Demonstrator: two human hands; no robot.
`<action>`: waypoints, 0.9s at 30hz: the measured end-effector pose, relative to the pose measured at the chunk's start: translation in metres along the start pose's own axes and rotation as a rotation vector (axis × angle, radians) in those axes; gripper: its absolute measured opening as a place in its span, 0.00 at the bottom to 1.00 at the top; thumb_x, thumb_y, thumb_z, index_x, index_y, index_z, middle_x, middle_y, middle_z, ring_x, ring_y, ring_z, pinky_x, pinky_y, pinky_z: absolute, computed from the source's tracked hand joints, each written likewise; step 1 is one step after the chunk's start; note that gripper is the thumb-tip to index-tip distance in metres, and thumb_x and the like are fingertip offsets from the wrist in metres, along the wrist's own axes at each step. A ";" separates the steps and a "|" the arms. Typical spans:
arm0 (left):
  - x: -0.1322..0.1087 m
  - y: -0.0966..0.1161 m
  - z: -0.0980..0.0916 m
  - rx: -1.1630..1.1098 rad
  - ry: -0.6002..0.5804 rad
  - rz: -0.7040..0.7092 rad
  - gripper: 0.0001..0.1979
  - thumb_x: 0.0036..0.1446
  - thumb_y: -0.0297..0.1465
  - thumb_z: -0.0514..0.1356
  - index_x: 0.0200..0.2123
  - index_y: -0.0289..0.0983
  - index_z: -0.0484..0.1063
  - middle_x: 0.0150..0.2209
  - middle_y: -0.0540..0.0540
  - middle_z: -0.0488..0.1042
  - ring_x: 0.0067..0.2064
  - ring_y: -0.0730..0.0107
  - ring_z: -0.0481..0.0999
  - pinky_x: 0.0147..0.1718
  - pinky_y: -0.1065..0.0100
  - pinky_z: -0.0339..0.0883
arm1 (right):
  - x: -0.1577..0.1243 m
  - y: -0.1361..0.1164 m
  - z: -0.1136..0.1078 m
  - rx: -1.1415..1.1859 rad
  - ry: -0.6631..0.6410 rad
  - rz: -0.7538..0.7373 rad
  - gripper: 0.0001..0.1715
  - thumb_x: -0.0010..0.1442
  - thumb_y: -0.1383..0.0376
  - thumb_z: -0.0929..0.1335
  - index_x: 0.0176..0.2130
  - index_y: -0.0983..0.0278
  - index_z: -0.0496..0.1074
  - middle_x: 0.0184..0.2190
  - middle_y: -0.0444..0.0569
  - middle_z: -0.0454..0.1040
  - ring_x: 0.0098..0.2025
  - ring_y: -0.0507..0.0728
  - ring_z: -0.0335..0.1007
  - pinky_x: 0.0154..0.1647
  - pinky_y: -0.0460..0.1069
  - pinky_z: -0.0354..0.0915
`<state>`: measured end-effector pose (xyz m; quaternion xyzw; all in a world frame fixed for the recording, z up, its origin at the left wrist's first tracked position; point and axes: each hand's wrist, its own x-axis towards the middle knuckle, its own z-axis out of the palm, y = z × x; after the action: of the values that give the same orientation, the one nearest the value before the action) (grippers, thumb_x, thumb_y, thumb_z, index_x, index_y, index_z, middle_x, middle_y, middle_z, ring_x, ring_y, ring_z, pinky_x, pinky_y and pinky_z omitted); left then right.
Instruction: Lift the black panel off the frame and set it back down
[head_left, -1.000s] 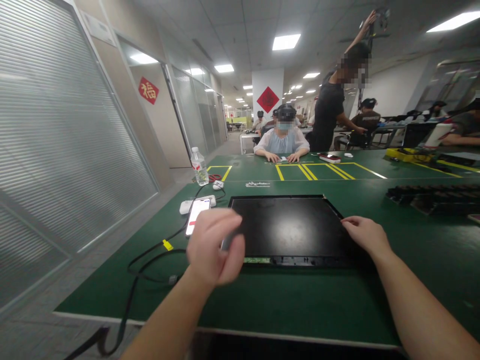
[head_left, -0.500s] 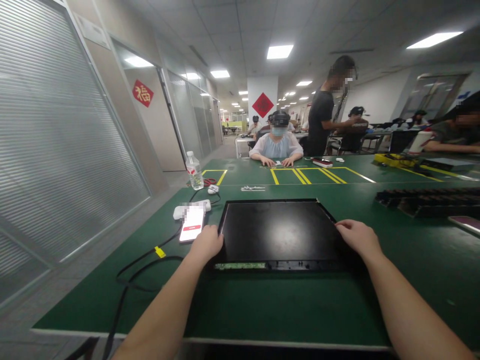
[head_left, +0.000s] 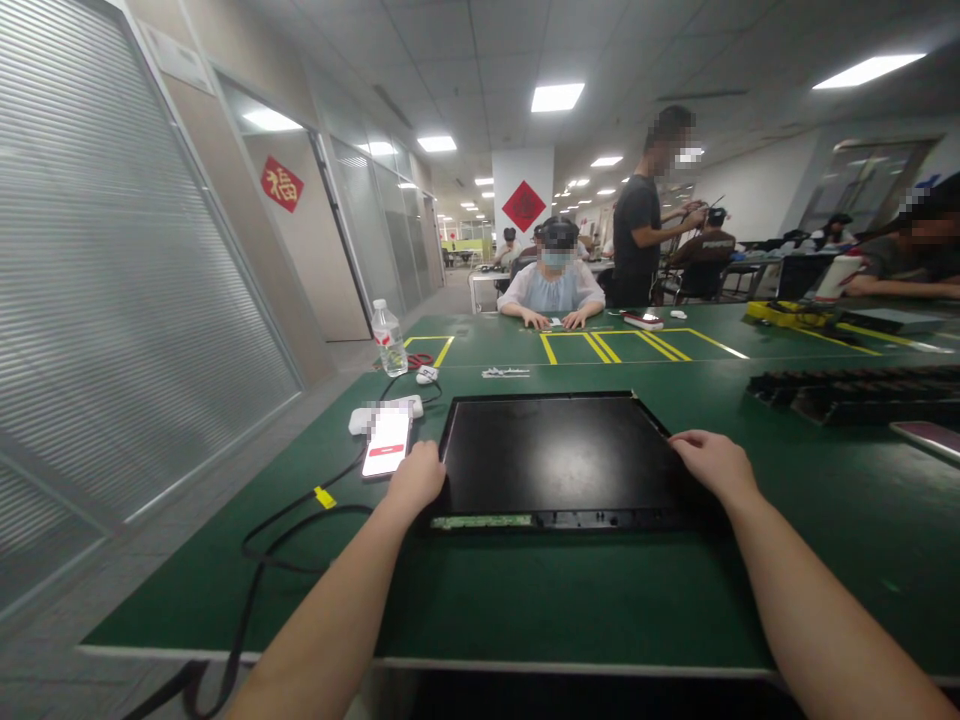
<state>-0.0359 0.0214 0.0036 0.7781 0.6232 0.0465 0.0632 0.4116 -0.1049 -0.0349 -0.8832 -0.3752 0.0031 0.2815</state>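
Green table (head_left: pixel 570 600), hands (head_left: pixel 418 478) (head_left: pixel 711 464) holding black panel (head_left: pixel 559 450)

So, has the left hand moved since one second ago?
Yes. The left hand came down from above the black panel onto its left near edge, beside the phone.

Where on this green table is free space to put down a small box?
Free: the green strip between the near edge of the black panel and the table front; also the mat right of the right hand, before the black trays. Crowded: left of the left hand, with phone, white device and cable.
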 end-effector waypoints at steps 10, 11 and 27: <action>0.006 -0.007 -0.007 -0.812 0.077 -0.159 0.06 0.65 0.26 0.58 0.44 0.38 0.73 0.33 0.46 0.80 0.37 0.59 0.83 0.35 0.65 0.72 | 0.010 0.011 0.007 0.101 0.024 0.049 0.14 0.53 0.55 0.70 0.31 0.56 0.86 0.37 0.50 0.85 0.38 0.62 0.79 0.36 0.51 0.69; 0.005 -0.006 -0.008 -0.942 0.057 -0.199 0.07 0.65 0.27 0.59 0.46 0.39 0.72 0.31 0.48 0.79 0.33 0.60 0.82 0.32 0.66 0.72 | 0.011 0.012 0.007 0.110 0.025 0.050 0.14 0.53 0.56 0.70 0.31 0.56 0.86 0.36 0.50 0.85 0.38 0.61 0.79 0.36 0.51 0.69; 0.026 -0.008 0.005 -1.526 -0.099 -0.409 0.15 0.67 0.28 0.61 0.56 0.37 0.74 0.31 0.48 0.82 0.31 0.64 0.84 0.30 0.69 0.76 | 0.005 0.005 0.002 0.161 -0.012 0.097 0.15 0.55 0.57 0.69 0.33 0.57 0.86 0.38 0.51 0.85 0.40 0.62 0.79 0.37 0.51 0.68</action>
<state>-0.0377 0.0481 -0.0026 0.3910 0.5461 0.4141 0.6143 0.4180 -0.1037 -0.0379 -0.8748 -0.3323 0.0523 0.3487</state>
